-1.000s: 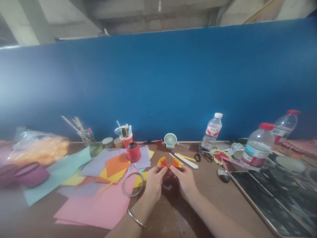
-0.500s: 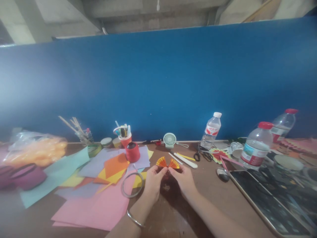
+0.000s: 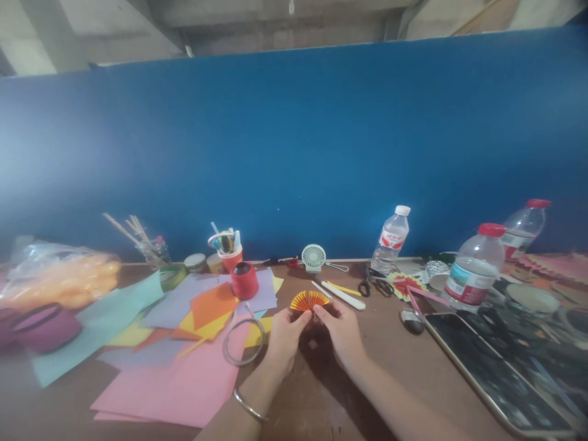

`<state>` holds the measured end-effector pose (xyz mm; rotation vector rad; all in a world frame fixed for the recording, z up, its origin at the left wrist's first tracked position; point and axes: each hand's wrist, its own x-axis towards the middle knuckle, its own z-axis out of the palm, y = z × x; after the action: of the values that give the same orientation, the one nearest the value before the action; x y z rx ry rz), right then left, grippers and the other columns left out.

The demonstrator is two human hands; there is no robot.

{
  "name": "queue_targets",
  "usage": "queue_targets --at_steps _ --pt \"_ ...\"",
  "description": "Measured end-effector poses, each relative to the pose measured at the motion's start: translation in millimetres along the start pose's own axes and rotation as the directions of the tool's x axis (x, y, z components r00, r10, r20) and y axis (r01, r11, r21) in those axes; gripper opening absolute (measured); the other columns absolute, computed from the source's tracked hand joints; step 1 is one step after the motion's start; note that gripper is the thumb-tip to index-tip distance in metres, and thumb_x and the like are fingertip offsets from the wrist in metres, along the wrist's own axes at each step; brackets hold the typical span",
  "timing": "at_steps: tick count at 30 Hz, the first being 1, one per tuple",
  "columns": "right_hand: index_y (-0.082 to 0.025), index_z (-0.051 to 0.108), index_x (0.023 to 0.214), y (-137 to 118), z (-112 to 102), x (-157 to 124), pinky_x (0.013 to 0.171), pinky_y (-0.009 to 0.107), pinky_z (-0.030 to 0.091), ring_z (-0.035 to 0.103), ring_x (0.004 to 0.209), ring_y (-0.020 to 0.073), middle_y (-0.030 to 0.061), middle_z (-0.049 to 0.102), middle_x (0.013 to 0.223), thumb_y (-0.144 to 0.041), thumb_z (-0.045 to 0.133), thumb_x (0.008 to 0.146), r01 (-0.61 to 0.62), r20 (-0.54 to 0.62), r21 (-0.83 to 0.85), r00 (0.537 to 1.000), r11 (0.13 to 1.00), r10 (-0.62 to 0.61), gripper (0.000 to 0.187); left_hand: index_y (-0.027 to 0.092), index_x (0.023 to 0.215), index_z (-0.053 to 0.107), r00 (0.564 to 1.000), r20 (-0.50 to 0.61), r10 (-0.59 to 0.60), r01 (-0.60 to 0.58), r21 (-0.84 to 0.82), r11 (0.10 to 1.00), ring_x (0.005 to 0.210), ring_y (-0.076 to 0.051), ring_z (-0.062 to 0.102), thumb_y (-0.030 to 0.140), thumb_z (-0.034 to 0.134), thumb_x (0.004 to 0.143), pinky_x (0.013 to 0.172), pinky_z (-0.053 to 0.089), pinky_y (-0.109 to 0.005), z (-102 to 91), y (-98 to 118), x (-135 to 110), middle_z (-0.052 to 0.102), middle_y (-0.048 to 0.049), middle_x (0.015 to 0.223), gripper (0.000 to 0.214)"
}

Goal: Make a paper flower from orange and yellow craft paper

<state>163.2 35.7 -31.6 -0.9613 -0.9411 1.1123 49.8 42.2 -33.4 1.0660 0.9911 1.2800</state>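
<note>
A small pleated paper fan [image 3: 302, 301], yellow and orange, is held up between my two hands above the brown table. My left hand [image 3: 288, 334] pinches its left half near the bottom, thumb toward me. My right hand [image 3: 339, 331] grips the right half in the same way, and the thumbs almost touch. The two fanned halves stand side by side with a narrow gap at the top. Fingers behind the paper are mostly hidden. A metal bangle circles my left wrist.
Coloured paper sheets [image 3: 174, 386], a grey ring [image 3: 244, 342] and a red thread spool [image 3: 245, 280] lie leftward. Beyond my hands are a small fan [image 3: 314, 258], a white stick-like tool [image 3: 344, 296] and black scissors [image 3: 379, 286]. Rightward are water bottles [image 3: 475, 269] and a tablet-like device [image 3: 493, 373].
The two halves of the paper fan have swung upward and toward each other, narrowing the gap between them. My hands stay in nearly the same place, and the view has shifted slightly.
</note>
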Motion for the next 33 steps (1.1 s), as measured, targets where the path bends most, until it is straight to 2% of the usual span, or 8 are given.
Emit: queue_targets --at_steps 4,8,11,17,28,33 --pt "-0.015 0.064 0.08 3 0 2 0.061 0.029 0.047 0.059 0.063 0.0172 0.0041 0.067 0.073 -0.029 0.065 0.068 0.003 0.011 0.059 1.0 0.998 -0.003 0.019 0.008 0.08 0.067 1.0 0.004 -0.004 0.004 -0.024 1.0 0.06 -0.014 0.057 0.027 0.068 0.066 0.06 0.045 -0.025 -0.3 0 0 0.066 -0.0065 0.068 0.023" --pt "-0.014 0.064 0.084 4 -1 2 0.061 0.03 0.047 0.06 0.065 0.0185 0.0054 0.067 0.075 -0.031 0.065 0.068 0.023 0.015 0.027 1.0 0.999 -0.023 0.024 0.013 0.091 0.064 1.0 0.003 0.028 -0.027 -0.084 0.996 0.075 -0.017 0.06 0.024 0.067 0.066 0.07 0.046 -0.027 2.9 6 -2 0.068 -0.0068 0.084 0.028" --pt "-0.014 0.064 0.085 2 -1 1 0.062 0.03 0.047 0.06 0.066 0.0189 0.0056 0.067 0.077 -0.032 0.064 0.069 0.01 0.036 0.011 0.999 1.0 -0.01 0.025 0.015 0.092 0.064 1.0 0.006 0.029 -0.028 -0.122 0.992 0.079 -0.017 0.06 0.025 0.067 0.067 0.073 0.046 -0.028 5.6 11 -4 0.067 -0.0065 0.09 0.027" --pt "-0.016 0.066 0.081 -1 -1 1 0.062 0.027 0.046 0.059 0.065 0.017 0.0037 0.068 0.075 -0.029 0.066 0.068 0.005 0.034 -0.017 0.999 1.0 -0.004 0.019 0.012 0.09 0.065 1.0 0.017 0.006 -0.004 -0.128 0.992 0.074 -0.015 0.059 0.025 0.065 0.069 0.068 0.047 -0.026 5.6 12 -4 0.066 -0.0082 0.087 0.024" --pt "-0.014 0.066 0.076 4 -2 2 0.062 0.03 0.047 0.059 0.063 0.0182 0.0057 0.067 0.071 -0.032 0.066 0.067 -0.007 0.044 -0.001 0.999 1.0 0.007 0.021 0.011 0.09 0.066 0.998 0.049 -0.024 0.029 -0.083 0.996 0.073 -0.015 0.059 0.027 0.065 0.069 0.068 0.046 -0.025 2.6 7 -3 0.066 -0.0086 0.085 0.026" --pt "-0.013 0.066 0.074 2 -2 2 0.058 0.029 0.047 0.058 0.059 0.0171 0.005 0.066 0.067 -0.033 0.066 0.066 -0.01 0.038 -0.018 0.999 1.0 0.011 0.022 0.012 0.088 0.066 0.998 0.054 -0.028 0.031 -0.053 0.998 0.066 -0.013 0.058 0.029 0.066 0.068 0.064 0.045 -0.023 1.8 5 -1 0.067 -0.0072 0.08 0.027"
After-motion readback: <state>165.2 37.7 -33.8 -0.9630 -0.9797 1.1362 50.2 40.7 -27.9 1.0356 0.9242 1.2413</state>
